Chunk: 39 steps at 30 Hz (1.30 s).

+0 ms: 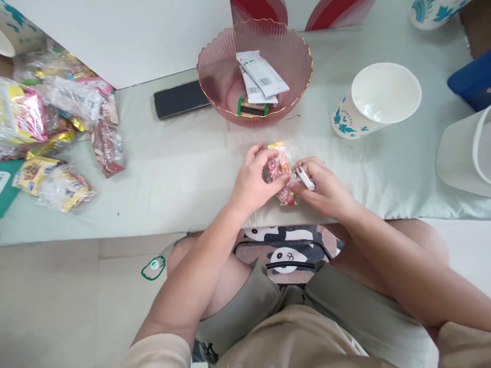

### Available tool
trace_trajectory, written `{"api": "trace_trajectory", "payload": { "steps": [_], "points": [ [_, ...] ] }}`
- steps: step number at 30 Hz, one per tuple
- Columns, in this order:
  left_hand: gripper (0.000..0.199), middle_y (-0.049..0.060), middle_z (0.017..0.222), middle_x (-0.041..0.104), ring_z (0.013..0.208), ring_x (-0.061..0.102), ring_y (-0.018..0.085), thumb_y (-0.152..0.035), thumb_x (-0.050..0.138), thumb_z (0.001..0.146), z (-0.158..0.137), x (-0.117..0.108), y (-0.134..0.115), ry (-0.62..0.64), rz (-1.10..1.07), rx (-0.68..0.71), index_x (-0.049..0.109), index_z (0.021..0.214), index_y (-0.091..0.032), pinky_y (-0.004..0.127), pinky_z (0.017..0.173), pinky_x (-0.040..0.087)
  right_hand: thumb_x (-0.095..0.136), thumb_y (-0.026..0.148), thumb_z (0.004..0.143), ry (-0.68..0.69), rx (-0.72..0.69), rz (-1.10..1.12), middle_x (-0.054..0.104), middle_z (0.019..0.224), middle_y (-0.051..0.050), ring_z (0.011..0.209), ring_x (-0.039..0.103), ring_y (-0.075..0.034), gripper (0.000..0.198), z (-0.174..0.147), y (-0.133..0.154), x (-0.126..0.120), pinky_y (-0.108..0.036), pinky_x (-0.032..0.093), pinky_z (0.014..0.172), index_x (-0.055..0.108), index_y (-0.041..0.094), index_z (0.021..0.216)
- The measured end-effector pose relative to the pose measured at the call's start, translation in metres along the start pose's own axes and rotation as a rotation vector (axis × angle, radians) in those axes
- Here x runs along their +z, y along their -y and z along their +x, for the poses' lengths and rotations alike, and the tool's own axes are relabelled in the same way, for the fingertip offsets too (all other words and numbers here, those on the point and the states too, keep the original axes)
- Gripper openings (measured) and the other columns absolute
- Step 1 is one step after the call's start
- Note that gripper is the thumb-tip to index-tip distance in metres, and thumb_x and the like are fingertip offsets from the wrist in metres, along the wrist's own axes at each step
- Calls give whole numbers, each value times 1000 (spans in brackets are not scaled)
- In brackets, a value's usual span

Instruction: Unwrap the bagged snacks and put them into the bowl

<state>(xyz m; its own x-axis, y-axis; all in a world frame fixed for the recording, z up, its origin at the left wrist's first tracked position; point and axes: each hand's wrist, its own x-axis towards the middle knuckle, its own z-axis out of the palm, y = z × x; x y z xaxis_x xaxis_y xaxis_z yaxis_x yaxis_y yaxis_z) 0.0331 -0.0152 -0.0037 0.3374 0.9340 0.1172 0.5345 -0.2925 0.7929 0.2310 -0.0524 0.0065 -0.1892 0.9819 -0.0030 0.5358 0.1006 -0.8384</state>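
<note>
While the left hand (251, 176) curls around the crinkly clear packet (284, 162) of red and yellow pieces, its thumb and fingers partly bent with the packet between them, the right hand (326, 189) closes on a small white tool (306, 178) just beside it, at the packet's 3 o'clock. The packet is over the desk (172, 194), near its front edge; whether it rests on the cloth, or the tool touches the wrapper, I cannot tell.

To work the tool well on the plastic, I would pinch the film taut, keep the left thumb clear of the tool's tip, use short, light strokes, and spare the contents.

Taking the packet as the dial's centre, a pink bowl (217, 66) holding white sachets (266, 74) is between 11 and 12 o'clock, a phone (180, 99) at 10, a paper cup (383, 92) at 2 and heaped wrapped snacks (71, 99) near 9, well apart.
</note>
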Motion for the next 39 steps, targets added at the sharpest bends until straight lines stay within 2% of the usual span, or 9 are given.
{"api": "trace_trajectory", "payload": {
  "steps": [6,9,13,18,22,29,32,35,39],
  "points": [
    [31,7,123,70,124,66,26,-21,76,85,2,-6,-4,-8,-1,103,66,115,-24,45,110,55,66,44,88,24,31,59,68,115,-11,114,64,-29,23,2,9,-2,-45,50,101,56,23,86],
    [31,8,134,65,133,62,25,-21,76,86,0,-6,-3,-30,-47,118,67,115,-24,38,101,60,64,45,89,25,20,64,68,118,-11,114,64,-29,23,2,12,-2,-46,50,102,58,23,86],
    [32,10,149,55,127,67,24,-21,75,88,-2,-2,-1,-61,-118,106,68,119,-25,27,76,64,66,47,87,-36,19,59,66,113,-11,109,63,-28,26,2,14,0,-45,51,100,60,23,82],
    [32,11,152,53,131,64,26,-21,74,90,0,2,6,-240,-69,100,67,121,-25,32,87,65,59,40,88,-210,194,70,58,82,-5,79,58,-21,22,-1,19,-5,-37,51,77,54,23,75],
    [30,11,151,54,125,67,25,-19,71,91,1,1,8,-296,-81,80,68,120,-24,29,81,65,43,43,94,-94,414,502,46,64,0,51,41,-14,29,-12,23,-10,-29,34,48,49,23,74],
    [25,11,152,55,128,67,25,-28,73,92,0,6,4,-263,-119,81,67,116,-24,24,74,65,59,63,95,64,262,668,54,58,4,46,45,-11,41,-26,34,-6,-26,36,46,50,24,86],
    [24,10,152,55,126,67,24,-28,72,92,1,7,4,-271,-96,77,66,115,-24,24,73,66,55,53,96,22,340,678,55,61,4,47,44,-11,31,-23,31,-5,-27,37,48,58,23,96],
    [24,10,151,55,127,67,24,-29,71,94,1,8,4,-287,-54,87,64,117,-24,27,77,67,57,43,93,-69,333,648,56,72,1,64,52,-13,25,-20,28,-4,-28,45,61,66,21,99],
    [24,11,150,57,136,62,28,-33,70,96,0,8,3,-309,16,146,64,117,-24,38,95,65,58,51,95,-86,326,700,54,77,0,64,51,-12,31,-20,34,0,-28,46,60,67,22,99]
  ]
}}
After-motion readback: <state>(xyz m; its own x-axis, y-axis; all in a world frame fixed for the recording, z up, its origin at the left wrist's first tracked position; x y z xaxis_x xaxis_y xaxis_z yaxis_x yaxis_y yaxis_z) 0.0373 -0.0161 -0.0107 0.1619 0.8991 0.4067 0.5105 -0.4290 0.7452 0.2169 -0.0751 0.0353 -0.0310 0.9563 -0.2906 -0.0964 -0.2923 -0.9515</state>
